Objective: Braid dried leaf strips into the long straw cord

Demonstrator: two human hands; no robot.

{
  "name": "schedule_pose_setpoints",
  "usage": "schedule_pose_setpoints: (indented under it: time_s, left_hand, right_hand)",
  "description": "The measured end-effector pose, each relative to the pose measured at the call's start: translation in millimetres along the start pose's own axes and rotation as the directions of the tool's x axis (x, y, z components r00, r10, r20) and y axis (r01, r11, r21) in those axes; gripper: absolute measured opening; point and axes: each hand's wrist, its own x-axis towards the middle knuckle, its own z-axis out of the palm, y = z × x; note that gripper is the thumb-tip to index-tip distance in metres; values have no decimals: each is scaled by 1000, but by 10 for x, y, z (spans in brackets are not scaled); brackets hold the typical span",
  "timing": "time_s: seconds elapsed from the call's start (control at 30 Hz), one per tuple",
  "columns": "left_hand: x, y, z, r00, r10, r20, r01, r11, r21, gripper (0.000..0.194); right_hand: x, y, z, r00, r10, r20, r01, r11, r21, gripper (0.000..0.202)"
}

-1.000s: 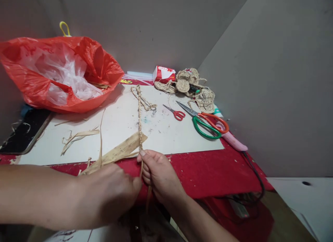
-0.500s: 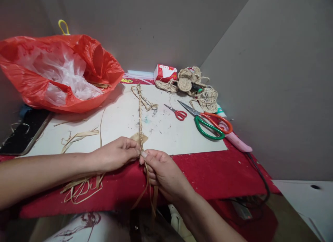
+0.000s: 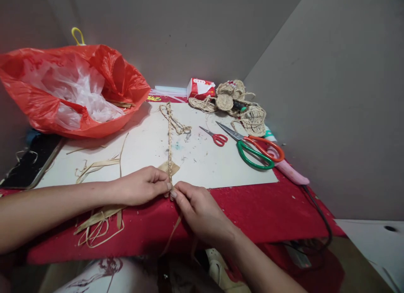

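A thin braided straw cord [image 3: 170, 146] runs down the white board [image 3: 202, 158] towards me. My left hand [image 3: 148, 186] pinches its near end between thumb and fingers. Touching it from the right, my right hand [image 3: 195, 204] is closed on the same end, thumb against forefinger. Loose straw strands [image 3: 173, 234] hang below my fingers over the table edge. At the cord's far end lies a looped, tangled length of thin braid [image 3: 179, 127]. A flat piece of straw [image 3: 173, 167] is under the cord near my fingertips.
Left: red plastic bag [image 3: 126, 112], phone [image 3: 31, 164], straw strips [image 3: 101, 163]. Right: small red scissors [image 3: 219, 139], large scissors [image 3: 255, 163], pink-handled tool [image 3: 292, 173] with a black cable. At the back, coiled straw pieces [image 3: 224, 101] and a tissue pack [image 3: 195, 93]. Grey panels stand behind.
My right hand's fingers have closed in and turned slightly at the cord's end. The hanging strands have shifted and show less. The view has moved slightly.
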Motion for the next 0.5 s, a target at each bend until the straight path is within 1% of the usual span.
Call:
schedule_pose_setpoints:
  time_s: [0.13,0.2,0.23,0.27,0.33,0.4,0.43,0.5]
  left_hand:
    - [8,-38,-1,1000,2,27,0,998,-67,29]
    - [5,-44,-2,1000,-7,11,8,996,-90,30]
    - [3,-43,1,1000,-9,-3,8,996,-94,30]
    - [0,-40,5,1000,-6,-16,4,995,-95,31]
    - [-4,-31,23,999,12,-40,-16,995,-102,31]
    - [-6,-23,50,998,37,-58,-45,990,-135,31]
    - [-7,-21,66,997,44,-63,-54,985,-164,31]
    - [-10,-22,102,996,30,-79,-49,969,-243,30]
  right_hand:
    - [-40,-25,1,1000,-8,-28,2,974,-226,24]
    - [-77,-31,-35,999,2,-36,-13,958,-286,25]
    - [-98,-36,-57,999,11,-46,-23,958,-285,26]
    - [-121,-42,-77,998,16,-55,-30,966,-257,27]
    - [-167,-68,-95,998,20,-67,-28,991,-131,31]
    - [-209,-111,-63,998,12,-65,-11,1000,18,32]
    - [-225,-135,-26,998,5,-60,-1,998,66,32]
    - [-249,-179,81,998,-12,-62,16,998,65,29]
